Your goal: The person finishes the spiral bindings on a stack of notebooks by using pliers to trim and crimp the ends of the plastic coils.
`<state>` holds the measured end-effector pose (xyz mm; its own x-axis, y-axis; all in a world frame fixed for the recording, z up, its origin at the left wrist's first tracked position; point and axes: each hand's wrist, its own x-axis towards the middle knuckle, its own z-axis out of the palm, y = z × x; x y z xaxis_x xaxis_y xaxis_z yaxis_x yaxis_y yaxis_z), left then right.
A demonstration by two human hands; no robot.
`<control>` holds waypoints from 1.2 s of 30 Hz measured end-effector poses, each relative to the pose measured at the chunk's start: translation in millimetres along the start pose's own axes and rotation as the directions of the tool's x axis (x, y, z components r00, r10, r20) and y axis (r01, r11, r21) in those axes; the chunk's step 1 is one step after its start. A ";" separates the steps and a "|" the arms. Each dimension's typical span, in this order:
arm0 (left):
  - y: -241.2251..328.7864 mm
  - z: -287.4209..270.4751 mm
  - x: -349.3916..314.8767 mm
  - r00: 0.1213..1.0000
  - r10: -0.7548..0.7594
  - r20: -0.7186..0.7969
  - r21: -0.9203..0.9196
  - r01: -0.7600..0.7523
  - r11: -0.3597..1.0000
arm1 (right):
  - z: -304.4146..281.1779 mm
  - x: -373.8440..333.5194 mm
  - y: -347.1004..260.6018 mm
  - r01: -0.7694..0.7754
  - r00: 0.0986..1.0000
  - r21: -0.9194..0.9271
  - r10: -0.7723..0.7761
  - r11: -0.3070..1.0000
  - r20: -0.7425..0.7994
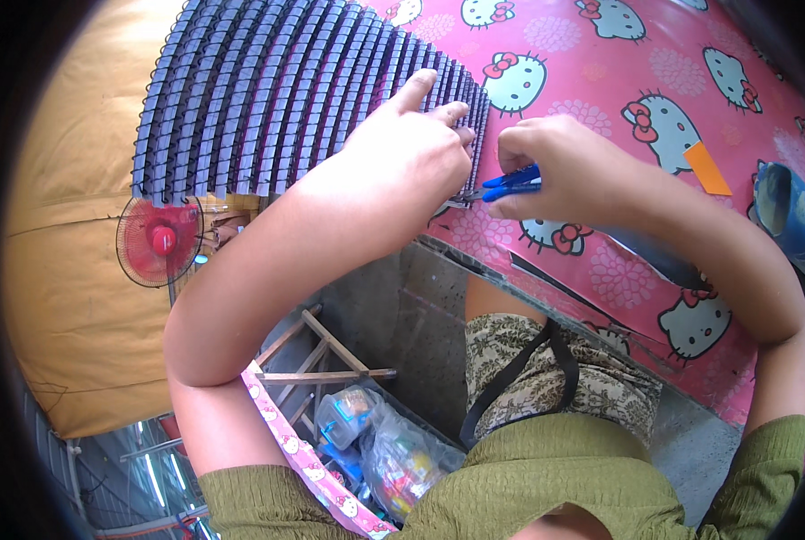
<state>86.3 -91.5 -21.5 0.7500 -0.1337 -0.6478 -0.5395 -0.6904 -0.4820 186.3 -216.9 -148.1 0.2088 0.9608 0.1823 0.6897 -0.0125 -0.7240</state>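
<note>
A mat of dark blue-grey pieces (267,99), joined in rows with black wire-like loops along its edge, covers the upper left of the table. My left hand (416,144) lies across its right end with the fingers stretched and apart. Beside it, my right hand (556,171) is closed around pliers with blue handles (518,184). Their small metal jaws point left at the mat's lower right corner, close under my left hand. Whether the jaws grip anything is too small to tell.
A pink patterned cover (583,117) lies over the table. On it are an orange slip (708,168) and a blue container-like object (791,211) at the right. Lower left are a red fan (162,239), a wooden frame (335,346) and a filled plastic bag (401,463).
</note>
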 end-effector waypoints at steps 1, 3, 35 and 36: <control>0.7 1.0 1.2 1.000 -0.006 0.024 -0.007 0.006 1.000 | -11.1 8.0 -4.2 -0.124 0.984 0.085 0.112 0.989 0.138; 0.7 1.2 4.1 0.998 -0.015 0.060 -0.013 0.016 1.000 | -25.6 13.8 -15.0 -0.359 0.908 0.226 0.283 0.906 0.310; 6.1 -1.9 12.1 0.995 -0.007 0.095 -0.019 0.009 1.000 | 11.2 -17.1 -11.2 0.074 0.974 -0.369 -0.147 0.926 -0.174; 5.6 -2.2 12.4 0.994 -0.003 0.106 -0.026 0.006 1.000 | 9.8 -15.2 -11.7 0.046 0.984 -0.278 -0.091 0.960 -0.153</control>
<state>93.5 -98.6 -30.9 0.7069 -0.0553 -0.7051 -0.5246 -0.7096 -0.4703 168.3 -228.7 -148.9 0.2489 0.9041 0.3474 0.8640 -0.0451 -0.5015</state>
